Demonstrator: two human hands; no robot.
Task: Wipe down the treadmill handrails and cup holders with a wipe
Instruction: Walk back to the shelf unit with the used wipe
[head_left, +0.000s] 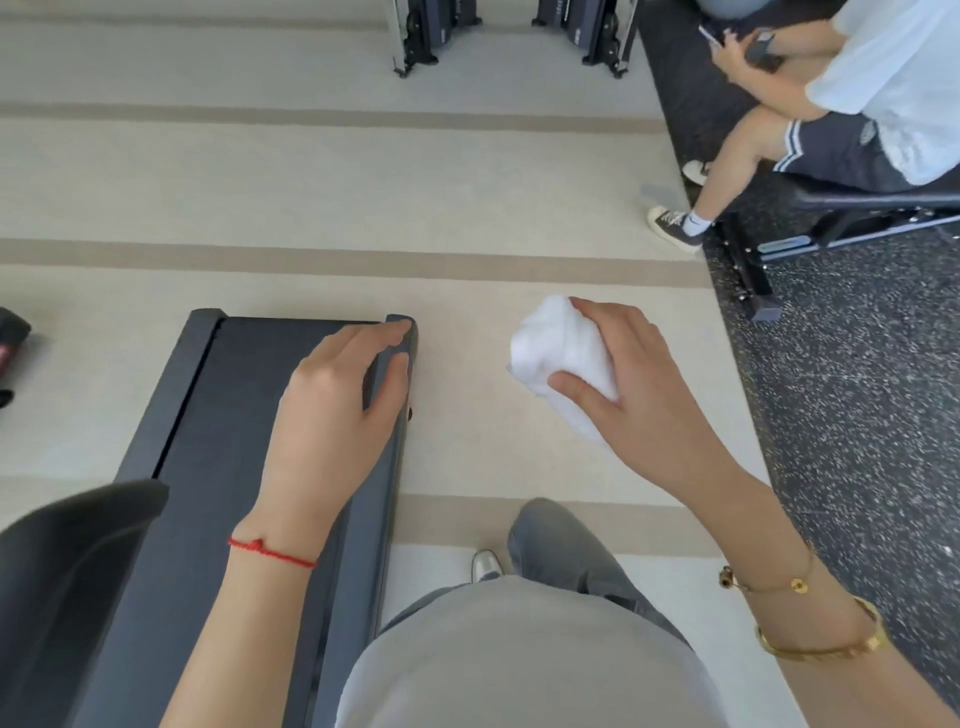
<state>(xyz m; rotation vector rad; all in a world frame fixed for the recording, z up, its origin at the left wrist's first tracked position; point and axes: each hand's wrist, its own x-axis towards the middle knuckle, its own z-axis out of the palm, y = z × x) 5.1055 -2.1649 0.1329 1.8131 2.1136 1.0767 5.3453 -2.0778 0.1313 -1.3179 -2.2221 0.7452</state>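
1. The right hand (618, 384) is pinching the bunched white wipe (558, 353) in the air over the floor, beside the treadmill (218, 415), likely readying it for wiping.
2. The left hand (337, 410) is hovering spread and relaxed over the deck's side rail, holding nothing; contact is hard to judge.
3. Handrails and cup holders are probably cut off at lower left.

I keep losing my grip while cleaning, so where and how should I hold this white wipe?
Grip the bunched middle of the wipe, from above and the right, as the right hand does: thumb under, fingers over. It's a soft crumpled wad with a loose tail hanging.
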